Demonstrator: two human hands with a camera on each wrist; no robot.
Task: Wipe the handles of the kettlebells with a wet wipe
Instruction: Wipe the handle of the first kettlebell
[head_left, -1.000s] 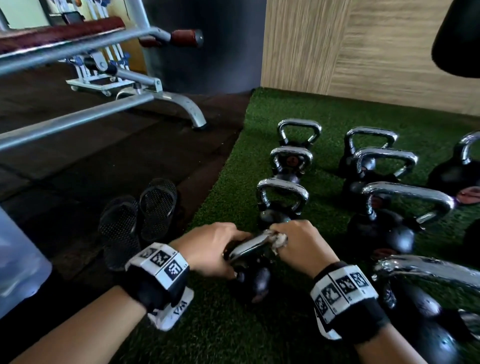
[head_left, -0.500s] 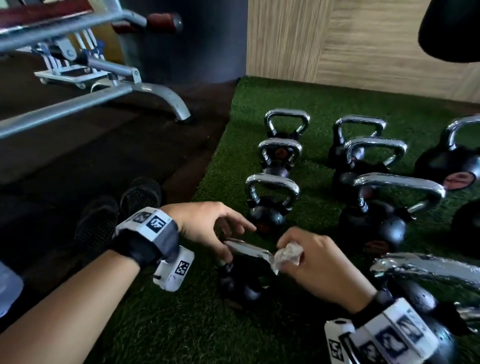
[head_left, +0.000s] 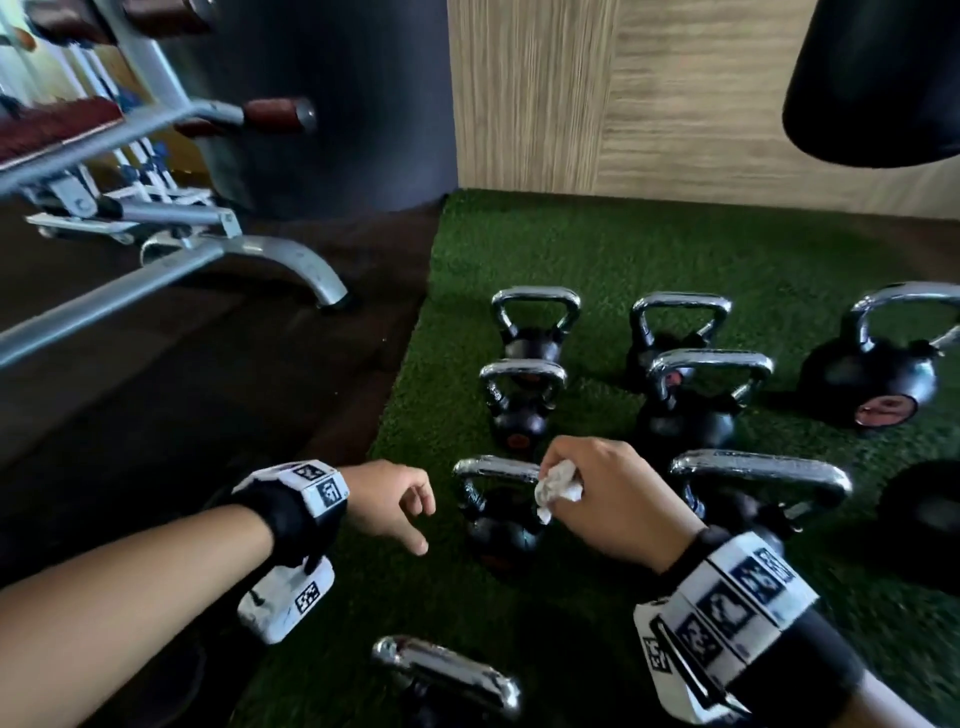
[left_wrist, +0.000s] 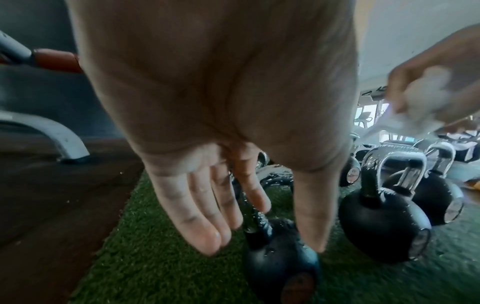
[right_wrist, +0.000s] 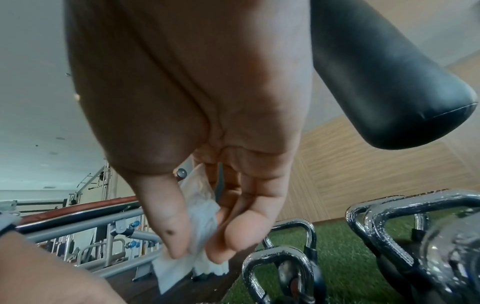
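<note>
Several black kettlebells with chrome handles stand in rows on green turf (head_left: 613, 249). My right hand (head_left: 569, 480) pinches a crumpled white wet wipe (head_left: 556, 491) over the right end of a small kettlebell's handle (head_left: 493, 469); whether it touches I cannot tell. In the right wrist view the wet wipe (right_wrist: 200, 236) sits between thumb and fingers. My left hand (head_left: 423, 519) hovers left of that kettlebell, relaxed and holding nothing; in the left wrist view its fingers (left_wrist: 207, 216) hang straight above the kettlebell's body (left_wrist: 280, 273). Another kettlebell handle (head_left: 447, 675) lies nearest me.
A grey weight bench frame (head_left: 291, 260) stands on the dark floor (head_left: 208, 389) to the left. A black punching bag (head_left: 872, 78) hangs at the top right before a wooden wall (head_left: 623, 104). Larger kettlebells (head_left: 758, 475) crowd the right side.
My left hand has let go of the nearest kettlebell's handle and opened. My right hand has lifted the wipe off it, and both hands have moved forward to the following kettlebell.
</note>
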